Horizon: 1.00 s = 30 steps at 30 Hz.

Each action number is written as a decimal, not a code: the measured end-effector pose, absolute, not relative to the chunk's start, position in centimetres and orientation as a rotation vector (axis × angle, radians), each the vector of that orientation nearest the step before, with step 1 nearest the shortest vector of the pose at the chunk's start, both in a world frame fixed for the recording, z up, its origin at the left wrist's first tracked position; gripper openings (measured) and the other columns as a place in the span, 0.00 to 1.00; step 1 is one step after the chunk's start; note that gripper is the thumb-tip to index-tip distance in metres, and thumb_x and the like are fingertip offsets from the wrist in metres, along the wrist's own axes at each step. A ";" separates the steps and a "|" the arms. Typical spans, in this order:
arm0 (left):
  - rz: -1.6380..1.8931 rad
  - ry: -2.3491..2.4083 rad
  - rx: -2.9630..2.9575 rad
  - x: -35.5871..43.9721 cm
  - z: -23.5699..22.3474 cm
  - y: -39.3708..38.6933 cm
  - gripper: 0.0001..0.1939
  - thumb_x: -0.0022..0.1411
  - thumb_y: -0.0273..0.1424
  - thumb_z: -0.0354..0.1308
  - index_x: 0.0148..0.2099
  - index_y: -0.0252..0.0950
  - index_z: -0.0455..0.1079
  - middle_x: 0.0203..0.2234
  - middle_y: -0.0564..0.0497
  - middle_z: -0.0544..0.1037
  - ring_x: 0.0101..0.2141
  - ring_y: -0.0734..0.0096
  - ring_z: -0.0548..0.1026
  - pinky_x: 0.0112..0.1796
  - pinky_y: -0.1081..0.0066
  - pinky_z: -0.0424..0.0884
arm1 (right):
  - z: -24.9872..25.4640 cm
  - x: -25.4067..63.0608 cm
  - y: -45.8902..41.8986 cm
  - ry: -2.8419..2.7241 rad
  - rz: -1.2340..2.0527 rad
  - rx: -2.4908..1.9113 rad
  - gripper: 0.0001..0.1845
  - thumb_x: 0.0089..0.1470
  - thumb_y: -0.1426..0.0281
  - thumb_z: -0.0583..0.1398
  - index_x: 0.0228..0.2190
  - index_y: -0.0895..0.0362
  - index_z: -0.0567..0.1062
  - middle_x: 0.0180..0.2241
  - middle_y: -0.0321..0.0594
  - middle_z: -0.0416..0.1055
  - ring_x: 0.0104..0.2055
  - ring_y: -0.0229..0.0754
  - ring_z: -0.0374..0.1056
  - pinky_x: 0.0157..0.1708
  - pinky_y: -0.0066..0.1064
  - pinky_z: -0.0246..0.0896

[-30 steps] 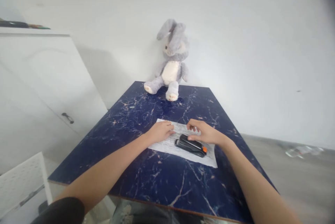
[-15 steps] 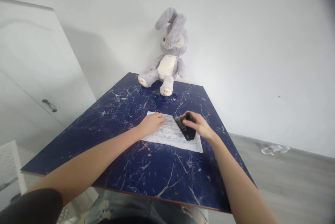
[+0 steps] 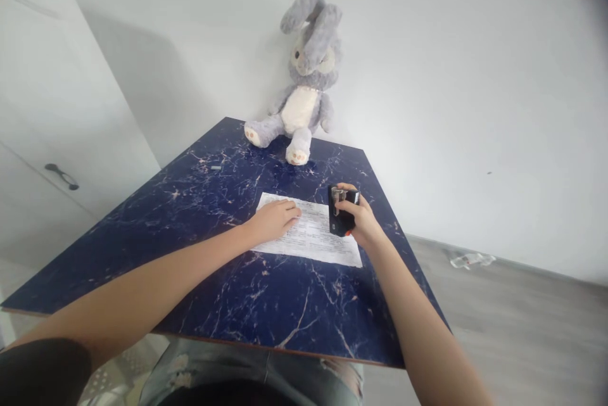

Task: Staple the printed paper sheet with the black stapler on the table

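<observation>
A printed sheet of paper (image 3: 313,247) lies on the dark blue marbled table (image 3: 285,304). Spread flat on the sheet's left part, my left hand (image 3: 276,221) presses it down and holds nothing. On the other side, my right hand (image 3: 361,217) is wrapped around a black hole punch (image 3: 336,223) with a metal mechanism. The punch is tipped up over the right part of the sheet, its metal part facing left. Whether its lower edge touches the paper I cannot tell.
A grey plush rabbit (image 3: 300,105) sits at the table's back edge against the wall. A small light piece (image 3: 216,168) lies on the table at left. Left of the table stands a white cabinet (image 3: 52,95). A clear plastic item (image 3: 471,260) lies on the floor at right.
My right hand has turned the hole punch more upright, so its metal mechanism shows. My left hand stays on the sheet. The view has shifted slightly.
</observation>
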<state>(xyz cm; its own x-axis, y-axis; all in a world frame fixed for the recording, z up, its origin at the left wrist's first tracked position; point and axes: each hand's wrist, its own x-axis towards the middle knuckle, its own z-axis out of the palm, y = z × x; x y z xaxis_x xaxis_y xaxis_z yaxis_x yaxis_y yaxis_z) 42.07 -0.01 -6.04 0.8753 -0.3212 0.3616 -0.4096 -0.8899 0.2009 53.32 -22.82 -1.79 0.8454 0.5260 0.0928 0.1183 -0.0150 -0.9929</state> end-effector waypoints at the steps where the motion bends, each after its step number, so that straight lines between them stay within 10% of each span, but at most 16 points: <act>1: 0.451 -0.552 2.774 42.1 -6.1 0.0 0.12 0.72 0.29 0.49 0.49 0.35 0.73 0.42 0.45 0.77 0.46 0.63 0.74 0.49 0.63 0.69 | -2.0 53.2 -22.5 -0.473 0.290 -1.545 0.26 0.46 0.63 0.63 0.48 0.51 0.68 0.36 0.38 0.70 0.33 0.45 0.69 0.30 0.36 0.68; 30: 0.346 -0.314 2.863 41.1 -5.4 -1.8 0.13 0.70 0.30 0.53 0.39 0.34 0.78 0.33 0.46 0.76 0.41 0.60 0.74 0.39 0.64 0.69 | -4.8 47.5 -19.3 -0.684 -0.154 -1.627 0.27 0.59 0.58 0.56 0.57 0.47 0.55 0.47 0.45 0.66 0.50 0.53 0.68 0.53 0.50 0.65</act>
